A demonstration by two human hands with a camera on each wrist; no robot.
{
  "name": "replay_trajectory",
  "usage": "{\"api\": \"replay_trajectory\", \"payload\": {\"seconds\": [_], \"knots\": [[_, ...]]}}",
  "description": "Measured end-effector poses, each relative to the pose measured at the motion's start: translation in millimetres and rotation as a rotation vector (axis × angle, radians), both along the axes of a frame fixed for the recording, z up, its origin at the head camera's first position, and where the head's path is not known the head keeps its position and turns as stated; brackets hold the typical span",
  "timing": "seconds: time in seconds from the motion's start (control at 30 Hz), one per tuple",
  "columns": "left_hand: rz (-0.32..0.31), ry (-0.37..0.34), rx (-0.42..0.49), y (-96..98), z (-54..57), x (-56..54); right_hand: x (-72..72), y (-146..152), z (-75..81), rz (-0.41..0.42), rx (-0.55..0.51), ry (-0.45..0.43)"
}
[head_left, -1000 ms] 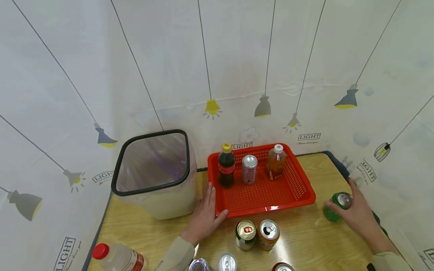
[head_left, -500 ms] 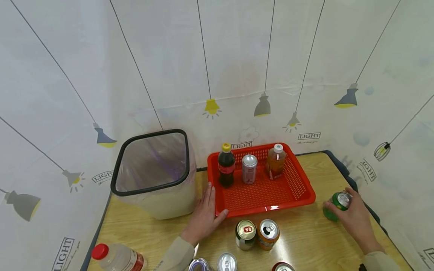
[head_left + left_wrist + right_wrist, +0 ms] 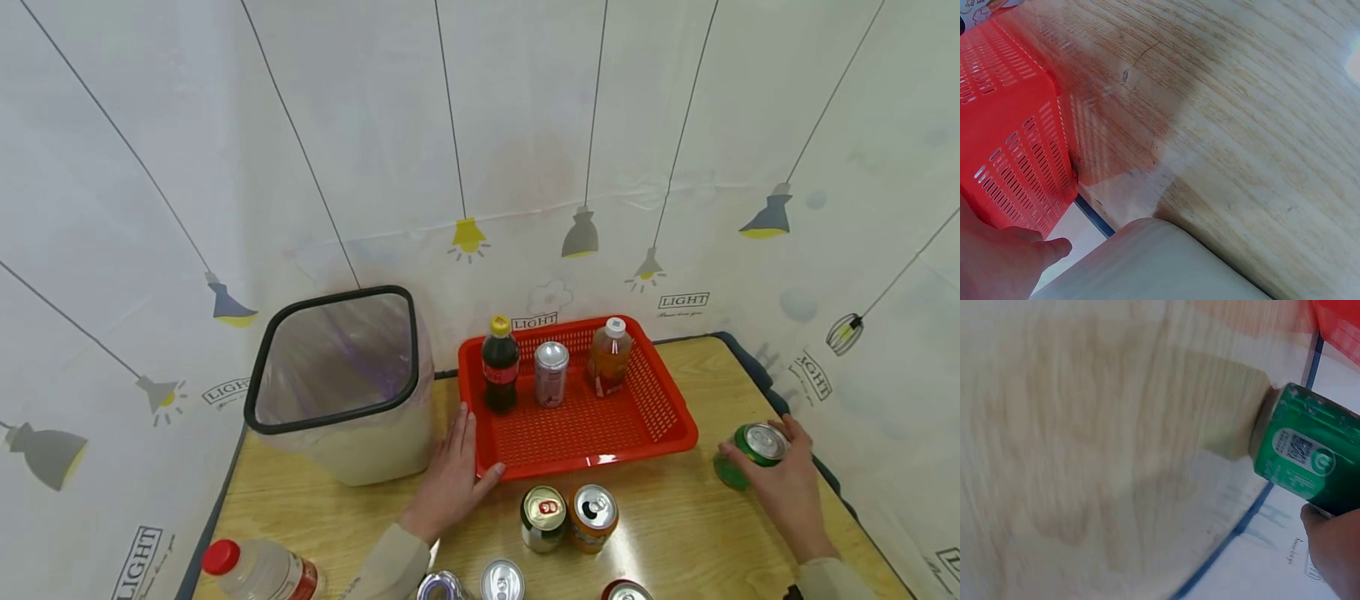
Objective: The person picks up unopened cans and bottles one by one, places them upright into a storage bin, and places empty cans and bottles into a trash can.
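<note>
My left hand (image 3: 446, 485) lies at the front left corner of a red plastic basket (image 3: 555, 437), fingers straight along its side and thumb by the front rim. To the right of the basket, my right hand (image 3: 791, 493) grips a green drink can (image 3: 729, 473) with thumb and fingers round it. The can's silver top shows between them. In the right wrist view the green can (image 3: 1313, 453) has its base close over the table. Inside the basket stand a cola bottle (image 3: 501, 375) with a yellow cap, a silver-pink can (image 3: 551, 379) and a white-capped bottle (image 3: 609, 367).
A lined bin (image 3: 375, 454) with a black rim stands left of the basket. A gold-topped can (image 3: 543, 525) and an orange can (image 3: 591, 525) stand before it. More cans and a red-capped plastic bottle (image 3: 262, 571) are along the near side. A printed curtain surrounds the table.
My right hand has swung in from the right, its fingers drawing closer round the green can, which has shifted slightly. My left hand and the basket have stayed in place.
</note>
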State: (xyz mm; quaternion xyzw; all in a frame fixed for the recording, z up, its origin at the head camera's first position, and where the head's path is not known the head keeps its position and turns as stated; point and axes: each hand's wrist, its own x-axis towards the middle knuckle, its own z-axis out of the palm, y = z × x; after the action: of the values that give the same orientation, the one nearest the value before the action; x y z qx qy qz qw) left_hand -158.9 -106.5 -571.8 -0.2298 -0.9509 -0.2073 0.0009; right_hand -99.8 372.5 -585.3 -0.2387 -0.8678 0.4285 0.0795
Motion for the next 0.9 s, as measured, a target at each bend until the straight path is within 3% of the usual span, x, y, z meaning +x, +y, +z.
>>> {"api": "replay_trajectory", "payload": {"seconds": [0.13,0.47,0.9], "knots": [[0.0,0.01,0.014,0.2,0.7,0.3,-0.6,-3.3,-0.5,-0.058,-0.025,-0.018],[0.01,-0.016,0.021,1.6,2.5,0.8,6.3,-0.9,4.6,-0.069,0.022,0.022],[0.017,-0.032,-0.006,0.2,-0.8,-1.1,10.6,-15.6,60.3,-0.08,0.068,0.147]]}}
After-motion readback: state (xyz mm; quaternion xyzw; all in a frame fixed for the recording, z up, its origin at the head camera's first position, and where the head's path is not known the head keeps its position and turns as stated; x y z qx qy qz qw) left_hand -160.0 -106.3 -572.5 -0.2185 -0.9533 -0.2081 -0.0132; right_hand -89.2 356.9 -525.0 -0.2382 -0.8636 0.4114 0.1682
